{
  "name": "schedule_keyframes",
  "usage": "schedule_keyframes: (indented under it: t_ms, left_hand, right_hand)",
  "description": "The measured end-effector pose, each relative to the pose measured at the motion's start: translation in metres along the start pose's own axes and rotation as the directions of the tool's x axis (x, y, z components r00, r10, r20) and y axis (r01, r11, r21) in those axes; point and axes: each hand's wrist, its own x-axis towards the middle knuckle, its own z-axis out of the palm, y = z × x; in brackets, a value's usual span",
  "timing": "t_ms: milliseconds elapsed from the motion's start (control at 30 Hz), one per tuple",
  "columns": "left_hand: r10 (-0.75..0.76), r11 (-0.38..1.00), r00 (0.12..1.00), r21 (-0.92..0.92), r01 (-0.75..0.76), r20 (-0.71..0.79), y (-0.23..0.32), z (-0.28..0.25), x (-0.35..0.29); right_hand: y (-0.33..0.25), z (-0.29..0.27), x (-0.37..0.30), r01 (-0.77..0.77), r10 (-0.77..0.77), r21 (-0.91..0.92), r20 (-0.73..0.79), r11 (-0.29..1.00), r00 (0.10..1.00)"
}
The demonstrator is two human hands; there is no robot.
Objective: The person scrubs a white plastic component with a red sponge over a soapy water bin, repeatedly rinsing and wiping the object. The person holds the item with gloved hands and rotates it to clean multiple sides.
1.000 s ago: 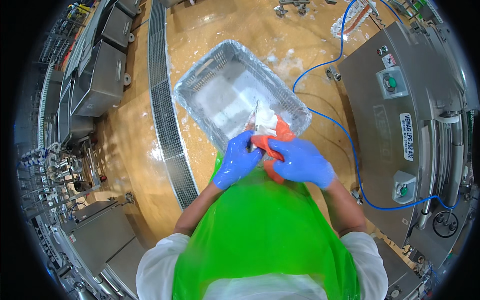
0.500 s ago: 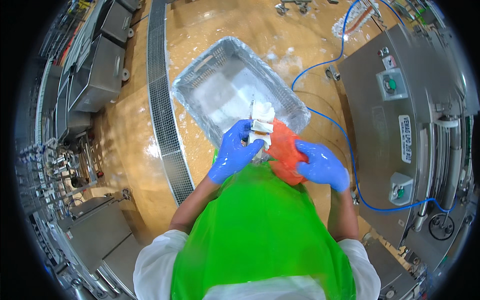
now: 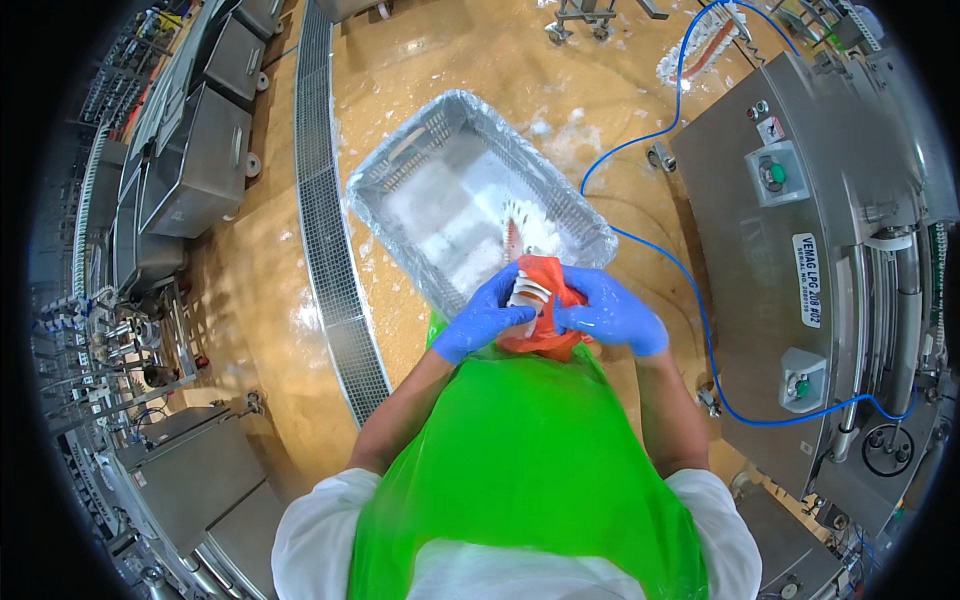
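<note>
My left hand (image 3: 480, 322), in a blue glove, grips a white segmented plastic conveyor chain (image 3: 529, 293) with a brownish strip showing along it. Around the chain's far and right sides lies an orange-red cloth (image 3: 543, 343), which my gloved right hand (image 3: 614, 314) presses with bent fingers. Just beyond both hands stands a grey plastic crate (image 3: 384, 166) with slotted sides, holding whitish suds. More of the white chain (image 3: 535, 228) rests inside its near right part. Whether it joins the piece in my hands is hidden by the cloth.
A blue hose (image 3: 690, 278) winds over the wet tan floor beside a large steel machine (image 3: 735, 160) on the right. A floor grate (image 3: 330, 215) runs along the left, with steel wheeled bins (image 3: 205, 160) past it. Another chain lies on the floor at far right (image 3: 703, 50).
My right hand has moved left with the cloth, which now wraps the chain. Both hands are closer together, and more of the chain shows down in the crate.
</note>
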Motion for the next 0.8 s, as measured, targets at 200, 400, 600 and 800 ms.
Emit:
schedule_keyframes:
  t_ms: [200, 400, 600, 800]
  left_hand:
    - [0.017, 1.0, 0.968, 0.028, -0.01, -0.249, 0.013, -0.011, 0.004]
    - [0.159, 0.77, 0.979, 0.637, -0.041, -0.129, 0.044, 0.03, -0.016]
    - [0.485, 0.6, 0.855, 0.781, -0.173, -0.183, 0.047, 0.019, -0.03]
    - [0.536, 0.609, 0.821, 0.763, -0.216, -0.196, 0.048, -0.001, -0.028]
  right_hand:
    - [-0.002, -0.019, -0.039, -0.23, 0.268, 0.178, -0.239, 0.957, 0.933]
    - [-0.048, 0.014, -0.046, -0.14, 0.145, 0.036, -0.203, 0.989, 0.968]
    - [0.021, 0.035, -0.049, -0.236, 0.161, -0.428, -0.205, 0.873, 0.965]
    - [-0.026, 0.038, -0.042, -0.291, 0.24, -0.408, -0.173, 0.865, 0.955]
